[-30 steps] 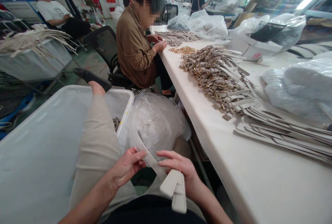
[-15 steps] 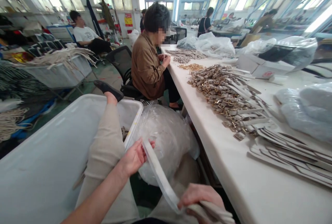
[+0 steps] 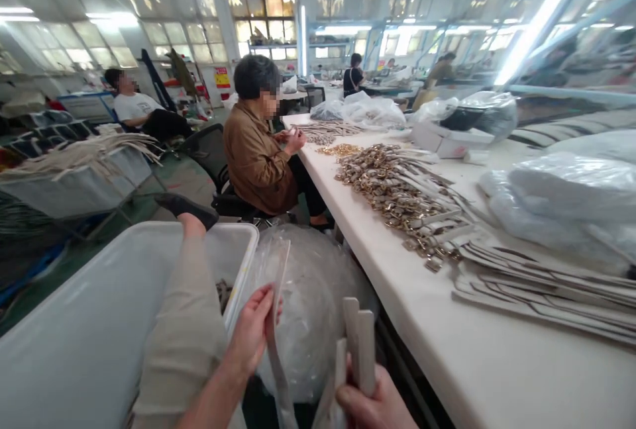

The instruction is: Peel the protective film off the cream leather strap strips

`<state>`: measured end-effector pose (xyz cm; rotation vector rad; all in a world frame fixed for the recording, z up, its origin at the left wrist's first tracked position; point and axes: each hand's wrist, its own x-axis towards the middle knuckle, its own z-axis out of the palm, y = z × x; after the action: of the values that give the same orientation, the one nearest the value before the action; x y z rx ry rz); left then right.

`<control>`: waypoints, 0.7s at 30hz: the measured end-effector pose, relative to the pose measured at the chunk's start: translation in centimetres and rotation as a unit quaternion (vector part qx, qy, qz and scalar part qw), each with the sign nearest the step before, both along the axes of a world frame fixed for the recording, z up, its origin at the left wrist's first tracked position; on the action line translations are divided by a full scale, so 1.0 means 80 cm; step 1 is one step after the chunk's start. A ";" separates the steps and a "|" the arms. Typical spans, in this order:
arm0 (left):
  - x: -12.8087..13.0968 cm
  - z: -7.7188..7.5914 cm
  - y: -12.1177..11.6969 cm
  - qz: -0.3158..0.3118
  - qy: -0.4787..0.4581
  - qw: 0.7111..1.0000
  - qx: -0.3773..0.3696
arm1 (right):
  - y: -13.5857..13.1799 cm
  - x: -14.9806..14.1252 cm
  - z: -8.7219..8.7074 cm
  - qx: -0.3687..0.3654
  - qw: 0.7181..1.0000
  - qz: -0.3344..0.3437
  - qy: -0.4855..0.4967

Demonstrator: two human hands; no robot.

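Observation:
My left hand (image 3: 256, 326) pinches a long pale strap (image 3: 279, 363) near its upper end. The strap's tip rises above the fingers and its length hangs down past the bottom of the picture. Lower right, my right hand (image 3: 377, 402) is closed round several pale grey strap ends (image 3: 366, 349), which stick up out of the grip. Behind both hands bulges a large clear plastic bag (image 3: 318, 277). What lies below my right hand is cut off by the frame.
The white table (image 3: 397, 296) on the right bears a pile of straps with gold buckles (image 3: 397, 190), stacked flat strips (image 3: 541, 290) and plastic bags (image 3: 561, 197). My leg (image 3: 183, 310) rests over a white bin (image 3: 74, 310). A co-worker (image 3: 258, 151) sits at the table.
My right hand has turned upward, bringing several strap ends into view. The strap in my left hand now stands more upright. The camera view has tilted up and swung right.

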<state>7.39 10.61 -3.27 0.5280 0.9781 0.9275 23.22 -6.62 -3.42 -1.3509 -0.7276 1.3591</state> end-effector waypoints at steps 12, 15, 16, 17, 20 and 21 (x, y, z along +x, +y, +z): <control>0.008 -0.020 -0.096 -0.211 0.114 0.963 0.120 | 0.063 -0.039 0.002 0.014 0.975 -0.187 0.116; 0.008 -0.020 -0.100 -0.244 0.119 0.943 0.190 | 0.063 -0.034 -0.001 0.022 0.976 -0.186 0.108; 0.007 -0.020 -0.100 -0.253 0.131 0.937 0.202 | 0.062 -0.030 -0.001 0.024 0.979 -0.183 0.088; 0.005 -0.019 -0.100 -0.264 0.150 0.930 0.209 | 0.061 -0.024 0.000 0.028 0.981 -0.181 0.062; -0.004 -0.016 -0.100 -0.312 0.211 0.900 0.220 | 0.058 0.000 0.006 0.050 0.987 -0.153 -0.009; -0.006 -0.014 -0.100 -0.329 0.225 0.890 0.222 | 0.057 0.007 0.010 0.056 0.989 -0.138 -0.025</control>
<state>6.88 2.63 -4.38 1.4159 0.8920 0.4000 23.81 -2.04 -2.63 -1.3453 -0.6153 1.0540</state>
